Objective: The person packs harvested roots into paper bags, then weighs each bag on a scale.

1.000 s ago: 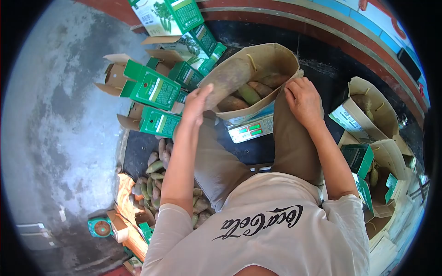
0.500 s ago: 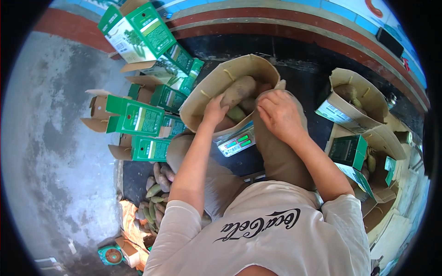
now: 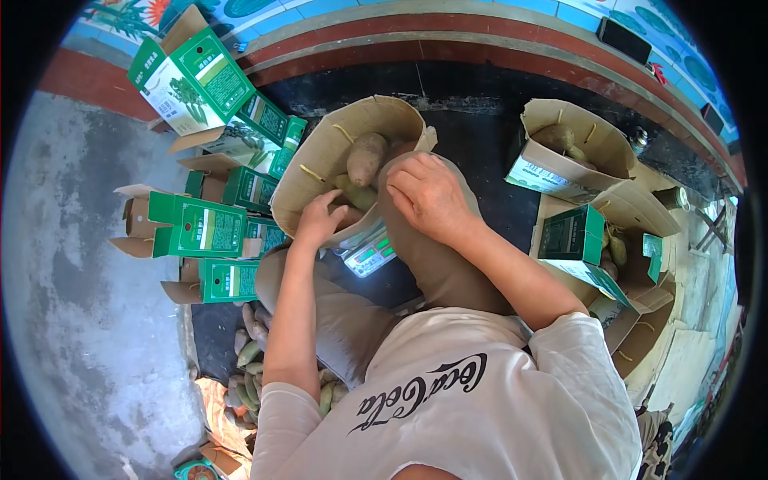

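Note:
Inside an open cardboard carton (image 3: pixel 308 156) lie several tubers that look like sweet potatoes, the largest a brown sweet potato (image 3: pixel 368 160). My left hand (image 3: pixel 320 220) reaches over the carton's near left rim, fingers apart, close to the smaller tubers and off the large one. The carton sits on a digital scale (image 3: pixel 370 252) with a lit display between my legs. On my raised right knee rests my right hand (image 3: pixel 428 196), fingers loosely bent and holding nothing, beside the carton's right rim.
Green printed boxes (image 3: pixel 200 228) are stacked on the left. A pile of tubers (image 3: pixel 248 376) lies by my left leg. To the right stand two more cartons with tubers, one farther back (image 3: pixel 552 176) and one nearer (image 3: pixel 632 280). A ledge (image 3: pixel 448 40) runs along the back.
My left hand has let go of the large sweet potato and drawn back toward the carton's near rim. The sweet potato now lies more upright. The view has shifted; my right hand stays on the knee.

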The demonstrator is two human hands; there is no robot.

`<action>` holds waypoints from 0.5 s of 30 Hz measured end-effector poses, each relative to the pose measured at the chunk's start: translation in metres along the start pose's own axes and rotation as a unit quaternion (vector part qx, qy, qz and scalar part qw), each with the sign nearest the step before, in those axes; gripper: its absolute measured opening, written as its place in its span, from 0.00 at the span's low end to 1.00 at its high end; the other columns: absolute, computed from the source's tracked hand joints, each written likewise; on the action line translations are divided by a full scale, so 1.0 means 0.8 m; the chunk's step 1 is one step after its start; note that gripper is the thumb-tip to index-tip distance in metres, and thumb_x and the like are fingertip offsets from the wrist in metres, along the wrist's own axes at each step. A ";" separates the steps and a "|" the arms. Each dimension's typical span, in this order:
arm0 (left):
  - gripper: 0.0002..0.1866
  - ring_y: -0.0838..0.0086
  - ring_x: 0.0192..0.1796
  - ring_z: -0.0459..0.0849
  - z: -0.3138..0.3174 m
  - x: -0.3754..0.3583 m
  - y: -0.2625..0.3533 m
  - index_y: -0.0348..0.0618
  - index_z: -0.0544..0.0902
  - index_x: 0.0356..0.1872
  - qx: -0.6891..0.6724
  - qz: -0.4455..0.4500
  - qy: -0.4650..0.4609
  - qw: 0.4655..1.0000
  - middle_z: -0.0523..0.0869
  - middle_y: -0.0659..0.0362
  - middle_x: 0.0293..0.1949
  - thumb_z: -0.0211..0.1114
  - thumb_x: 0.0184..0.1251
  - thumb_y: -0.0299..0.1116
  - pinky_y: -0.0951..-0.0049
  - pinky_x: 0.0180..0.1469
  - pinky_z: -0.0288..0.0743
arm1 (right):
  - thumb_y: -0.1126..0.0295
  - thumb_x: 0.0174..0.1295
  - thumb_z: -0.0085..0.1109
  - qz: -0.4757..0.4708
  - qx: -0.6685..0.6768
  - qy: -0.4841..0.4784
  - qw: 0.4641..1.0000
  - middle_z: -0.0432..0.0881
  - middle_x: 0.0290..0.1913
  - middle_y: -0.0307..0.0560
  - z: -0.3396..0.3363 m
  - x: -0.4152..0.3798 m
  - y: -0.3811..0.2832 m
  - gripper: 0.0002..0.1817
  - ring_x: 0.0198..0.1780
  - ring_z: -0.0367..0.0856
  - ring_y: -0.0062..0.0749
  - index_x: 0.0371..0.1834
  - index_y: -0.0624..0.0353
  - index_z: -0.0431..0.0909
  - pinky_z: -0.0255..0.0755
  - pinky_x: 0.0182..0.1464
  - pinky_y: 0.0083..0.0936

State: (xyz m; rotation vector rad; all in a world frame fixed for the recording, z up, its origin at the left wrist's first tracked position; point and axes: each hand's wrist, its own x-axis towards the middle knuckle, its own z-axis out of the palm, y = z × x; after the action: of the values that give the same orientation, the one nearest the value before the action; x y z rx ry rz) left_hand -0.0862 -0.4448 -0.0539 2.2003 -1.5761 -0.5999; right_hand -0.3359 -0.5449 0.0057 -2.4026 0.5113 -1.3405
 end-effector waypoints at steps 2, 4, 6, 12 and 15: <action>0.23 0.55 0.50 0.81 -0.012 -0.012 -0.003 0.41 0.79 0.55 -0.011 0.011 0.062 0.998 0.82 0.45 0.47 0.66 0.59 0.38 0.65 0.54 0.73 | 0.76 0.50 0.62 0.020 0.000 0.017 1.000 0.78 0.35 0.45 -0.007 -0.004 0.001 0.04 0.41 0.76 0.42 0.29 0.60 0.78 0.71 0.45 0.35; 0.21 0.58 0.50 0.82 -0.031 -0.027 0.000 0.39 0.79 0.53 -0.035 0.000 0.121 0.992 0.83 0.45 0.48 0.65 0.60 0.37 0.65 0.54 0.73 | 0.76 0.51 0.62 0.053 -0.007 0.032 0.998 0.79 0.37 0.45 -0.020 -0.017 0.011 0.04 0.41 0.77 0.43 0.30 0.60 0.78 0.72 0.45 0.35; 0.19 0.61 0.51 0.82 -0.053 -0.041 0.004 0.38 0.80 0.52 -0.068 -0.032 0.174 0.982 0.83 0.46 0.48 0.64 0.62 0.36 0.67 0.55 0.72 | 0.75 0.52 0.62 0.089 -0.027 0.052 0.994 0.80 0.38 0.46 -0.032 -0.034 0.028 0.05 0.41 0.77 0.43 0.31 0.59 0.78 0.72 0.44 0.35; 0.14 0.63 0.50 0.81 -0.095 -0.074 -0.024 0.38 0.81 0.50 -0.035 -0.009 0.324 0.945 0.84 0.50 0.47 0.61 0.66 0.32 0.68 0.55 0.71 | 0.73 0.53 0.61 0.227 -0.163 -0.028 0.960 0.78 0.35 0.47 -0.063 -0.147 0.112 0.04 0.40 0.77 0.46 0.31 0.58 0.77 0.72 0.42 0.37; 0.13 0.64 0.49 0.81 -0.105 -0.085 -0.039 0.37 0.81 0.49 -0.031 -0.032 0.368 0.929 0.83 0.50 0.47 0.61 0.67 0.32 0.68 0.53 0.72 | 0.72 0.54 0.59 0.299 -0.234 -0.120 0.917 0.78 0.35 0.50 -0.077 -0.226 0.147 0.04 0.42 0.77 0.47 0.32 0.57 0.78 0.72 0.44 0.38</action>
State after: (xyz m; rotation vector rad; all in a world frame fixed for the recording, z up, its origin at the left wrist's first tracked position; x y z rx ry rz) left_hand -0.0354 -0.3664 0.0094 2.0677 -1.0662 0.1694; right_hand -0.4940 -0.5711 -0.1511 -2.3909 1.4837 -0.6955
